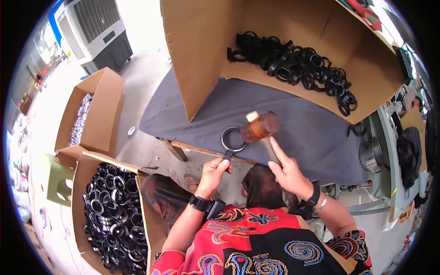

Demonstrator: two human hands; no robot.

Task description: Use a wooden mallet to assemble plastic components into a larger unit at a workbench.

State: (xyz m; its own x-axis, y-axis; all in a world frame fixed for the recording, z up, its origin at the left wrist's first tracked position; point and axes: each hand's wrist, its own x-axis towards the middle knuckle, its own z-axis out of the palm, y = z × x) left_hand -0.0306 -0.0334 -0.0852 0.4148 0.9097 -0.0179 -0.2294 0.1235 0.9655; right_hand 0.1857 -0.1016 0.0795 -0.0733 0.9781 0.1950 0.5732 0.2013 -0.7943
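Pinched in my left hand (pixel 214 174) is the short black handle of a ring-shaped part (pixel 223 142), black with a silvery metal rim. The ring rests at the near edge of the cloth-covered table (pixel 183 133). My right hand (pixel 289 172) is wrapped round the handle of a mallet (pixel 262 127), its forefinger stretched along the shaft. The brownish head is slightly blurred and hangs just right of the ring, overlapping its edge in this view. Whether the two touch, I cannot tell.
A large cardboard box (pixel 197 59) lies open on the table, holding many black rings (pixel 298 64). At lower left, another box (pixel 79 201) is full of metal-rimmed rings (pixel 114 211). Beyond it, a carton (pixel 103 110) holds silvery rings. A metal cylinder (pixel 370 156) stands at right.
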